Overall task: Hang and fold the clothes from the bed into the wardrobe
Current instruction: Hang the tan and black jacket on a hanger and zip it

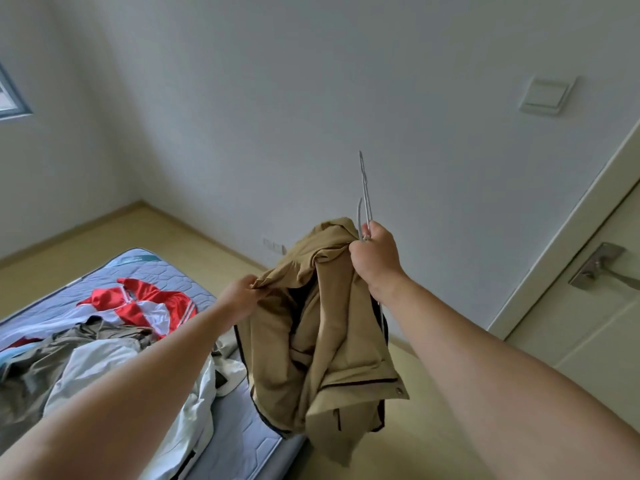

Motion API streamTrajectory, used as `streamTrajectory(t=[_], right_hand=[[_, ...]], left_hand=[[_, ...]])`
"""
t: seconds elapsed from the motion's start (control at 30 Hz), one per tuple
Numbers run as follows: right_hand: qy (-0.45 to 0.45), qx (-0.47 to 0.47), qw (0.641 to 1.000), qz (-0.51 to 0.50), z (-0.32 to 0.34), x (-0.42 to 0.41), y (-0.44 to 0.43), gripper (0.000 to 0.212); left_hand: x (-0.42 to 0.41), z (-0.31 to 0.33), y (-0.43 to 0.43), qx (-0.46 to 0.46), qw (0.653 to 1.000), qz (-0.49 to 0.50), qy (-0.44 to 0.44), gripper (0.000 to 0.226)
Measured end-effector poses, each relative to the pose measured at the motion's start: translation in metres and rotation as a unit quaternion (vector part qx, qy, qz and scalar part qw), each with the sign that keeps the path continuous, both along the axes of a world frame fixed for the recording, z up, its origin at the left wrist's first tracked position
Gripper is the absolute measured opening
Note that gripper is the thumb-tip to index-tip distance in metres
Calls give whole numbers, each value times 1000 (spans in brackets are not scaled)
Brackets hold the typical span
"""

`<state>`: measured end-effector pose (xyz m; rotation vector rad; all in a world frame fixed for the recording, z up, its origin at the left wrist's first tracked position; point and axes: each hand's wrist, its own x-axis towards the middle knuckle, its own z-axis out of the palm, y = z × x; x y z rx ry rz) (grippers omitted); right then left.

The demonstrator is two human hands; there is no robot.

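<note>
Jacket (322, 323) hangs below my right hand (375, 258), which grips its collar with the hanger (365, 195); my left hand (240, 294) pinches one shoulder, likely spreading it over the hanger.

Home bedroom. Bare quilted mattress (152, 268) before me, clothes (104, 358) heaped on it. White wall (311, 98), light switch (545, 95), door (588, 341) with lever handle (601, 270). Probably a window frame (15, 98) at my far left.

One head-worn wide view looks forward and down. The left hand (242, 294) and right hand (375, 258) are close, with bed (166, 271), wall (311, 98) and door (588, 323) beyond.
</note>
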<state>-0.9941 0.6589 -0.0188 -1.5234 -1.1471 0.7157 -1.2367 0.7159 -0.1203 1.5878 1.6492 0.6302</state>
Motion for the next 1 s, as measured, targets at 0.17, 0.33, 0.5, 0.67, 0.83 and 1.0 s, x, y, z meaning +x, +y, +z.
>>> streamTrajectory(t=[0.17,0.33,0.5,0.67,0.83,1.0], right_hand=[[-52,-44,998,-19,-10,40,-10,26],[-92,-95,991,-33,-25,83,-27,27],[-66,-161,983,-57,-37,106,-51,22],[21,-190,977,-92,-36,117,-73,26],[135,-181,968,-111,-37,120,-96,58],[177,-185,962,-100,-40,116,-114,45]], left_hand=[[9,14,-10,-245,950,8,-194,45],[39,57,-6,-172,942,-53,-282,30],[108,105,-5,-56,971,-98,-209,15],[157,122,16,26,991,-123,36,26],[188,100,41,59,994,-74,62,39],[193,90,63,130,989,-32,55,34]])
